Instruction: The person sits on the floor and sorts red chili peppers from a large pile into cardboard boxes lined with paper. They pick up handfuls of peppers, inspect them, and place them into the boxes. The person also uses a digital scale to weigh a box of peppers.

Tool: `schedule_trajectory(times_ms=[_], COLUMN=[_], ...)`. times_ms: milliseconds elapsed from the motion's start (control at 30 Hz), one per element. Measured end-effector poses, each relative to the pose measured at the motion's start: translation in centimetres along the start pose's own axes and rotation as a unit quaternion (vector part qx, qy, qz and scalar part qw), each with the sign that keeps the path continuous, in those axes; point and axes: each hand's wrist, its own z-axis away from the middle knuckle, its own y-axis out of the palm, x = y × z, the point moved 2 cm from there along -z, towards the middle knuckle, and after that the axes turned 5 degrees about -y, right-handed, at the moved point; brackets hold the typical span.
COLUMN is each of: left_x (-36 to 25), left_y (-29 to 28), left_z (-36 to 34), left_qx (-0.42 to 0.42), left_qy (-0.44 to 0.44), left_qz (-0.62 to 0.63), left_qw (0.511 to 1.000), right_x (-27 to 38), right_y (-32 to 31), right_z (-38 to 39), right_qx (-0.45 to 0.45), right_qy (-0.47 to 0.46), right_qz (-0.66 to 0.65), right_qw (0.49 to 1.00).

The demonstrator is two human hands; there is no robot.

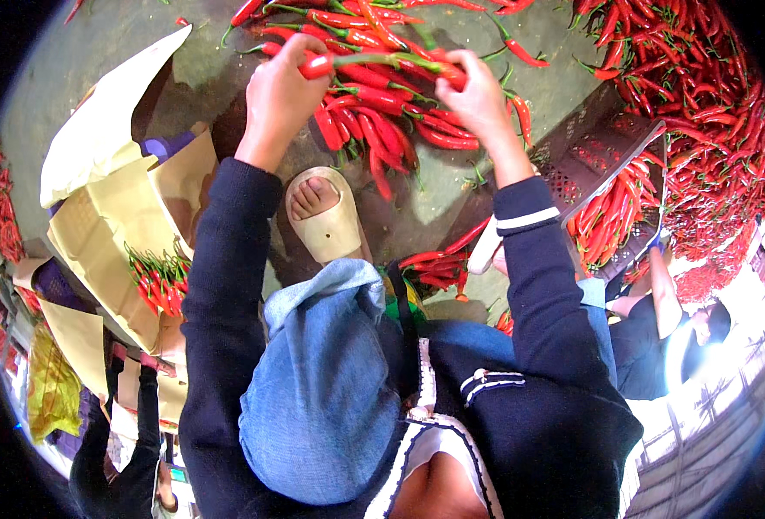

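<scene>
1. Evidently both hands are busy above the floor (564, 99), raised over a loose pile (378, 117) of red chillies.
2. Left hand (280, 102): closed in a pinch on the red body of a first chilli (316, 67), its green stem pointing right. Grip on the flesh probably leaves the stem free.
3. Right hand (479, 99): fingers closed on the red part of a second chilli (454, 78), green end inward, facing the other hand. Whether the two stems touch or merely overlap, cannot tell; motion blur there.
4. Loose pile sits in front of the beige slipper (322, 238), stems pointing various ways; likely put there for easy reach from a seat.
5. To the right, a brown perforated crate (586, 151); more chillies (612, 212) lie inside its rim. Beyond its far corner, a big heap (716, 130).
6. To the left, a paper-lined carton (97, 233). A bunch of chillies (159, 285) lies by its near edge, stems mostly one way, perhaps so they nest neatly. Raised flaps presumably keep the opening accessible.
</scene>
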Motion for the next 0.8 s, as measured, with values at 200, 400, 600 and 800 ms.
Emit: schedule_trajectory(times_ms=[200, 400, 600, 800], left_x=[2.0, 0.8, -5.2, -5.3], left_y=[1.4, 1.8, 6.9, 6.6], left_z=[-0.1, -1.0, 1.0, 7.7], left_qx=[-0.029, -0.034, 0.183, 0.435], left_qy=[-0.128, -0.026, -0.033, 0.162], left_qz=[0.239, 0.207, 0.35, -0.015], left_qw=[0.962, 0.977, 0.918, 0.886], right_x=[2.1, 0.5, 1.1, -1.4], right_y=[3.3, 0.7, -0.1, -2.5], right_z=[-1.7, 0.3, 2.5, 9.0], right_qx=[0.041, 0.035, 0.068, 0.398], right_qy=[-0.128, 0.172, 0.228, 0.098], right_qz=[0.163, -0.389, -0.47, -0.272], right_qw=[0.978, 0.904, 0.85, 0.87])
